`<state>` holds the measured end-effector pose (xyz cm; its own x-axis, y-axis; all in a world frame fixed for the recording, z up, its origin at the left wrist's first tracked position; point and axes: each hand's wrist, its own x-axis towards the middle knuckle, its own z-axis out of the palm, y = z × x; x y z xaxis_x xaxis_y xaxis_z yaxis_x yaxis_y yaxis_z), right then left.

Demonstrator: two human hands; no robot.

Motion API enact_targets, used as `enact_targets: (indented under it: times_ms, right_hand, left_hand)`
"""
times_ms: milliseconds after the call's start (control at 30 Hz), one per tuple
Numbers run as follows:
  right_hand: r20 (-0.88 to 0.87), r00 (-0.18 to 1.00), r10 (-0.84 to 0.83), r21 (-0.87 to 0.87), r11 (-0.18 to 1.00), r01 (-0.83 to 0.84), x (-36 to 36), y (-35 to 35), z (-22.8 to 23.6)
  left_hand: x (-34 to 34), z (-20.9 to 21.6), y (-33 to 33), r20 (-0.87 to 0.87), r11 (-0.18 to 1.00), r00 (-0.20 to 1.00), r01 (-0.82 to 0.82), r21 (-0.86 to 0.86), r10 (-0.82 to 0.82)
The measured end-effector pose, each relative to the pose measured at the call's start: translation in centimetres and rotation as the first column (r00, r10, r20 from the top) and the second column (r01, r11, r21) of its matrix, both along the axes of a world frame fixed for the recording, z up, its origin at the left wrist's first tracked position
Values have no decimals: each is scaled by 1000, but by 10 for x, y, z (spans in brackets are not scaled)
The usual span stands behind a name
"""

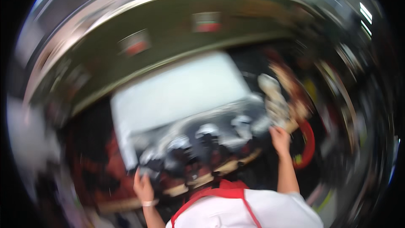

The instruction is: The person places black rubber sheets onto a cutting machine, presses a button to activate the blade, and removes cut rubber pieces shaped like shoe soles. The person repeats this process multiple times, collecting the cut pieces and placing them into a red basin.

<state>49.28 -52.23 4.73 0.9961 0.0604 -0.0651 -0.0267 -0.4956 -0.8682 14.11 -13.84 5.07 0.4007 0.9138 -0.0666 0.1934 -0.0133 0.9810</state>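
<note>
Panel (181, 101), one, white with a dark front, lies on the worktop (113, 160), which extends past its left edge. Left hand (144, 188) and right hand (280, 139), partly curled, flank its near corners; blur hides whether either grip has hold. Beyond: two red-and-white cards (206, 22).

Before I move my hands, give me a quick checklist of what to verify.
1. Left hand at the near left corner of the white-and-dark panel: ok.
2. Right hand near the panel's right end: ok; contact unclear.
3. Firm grip on both sides: cannot tell, the picture is too blurred.
4. Space beyond the right hand: not ok, a pale mottled bundle lies just past it.
5. Space to the right hand's right: not ok, a red curved item sits close by.
6. Sharp view: not ok, everything is smeared.
</note>
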Motion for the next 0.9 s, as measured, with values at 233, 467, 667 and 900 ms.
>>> enact_targets:
  times_ms: [233, 467, 667, 900]
  right_hand:
    - [21, 849, -528, 68, 848, 525, -208, -113, -11]
    - [104, 95, -990, 125, 107, 986, -497, -205, -19]
    - [156, -609, -778, 335, -538, 773, -757, -175, 23]
    - [578, -816, 6, 419, -860, 290, -995, -7, 125]
  left_hand:
    - [54, -7, 36, -422, 632, 483, 680, -372, -767]
    - [161, 0, -137, -226, -236, -222, 971, 36, -948]
    - [92, 39, -385, -182, -715, -732, 526, 462, -656]
    - [-174, 56, -607, 138, -855, -990, 36, 518, 42]
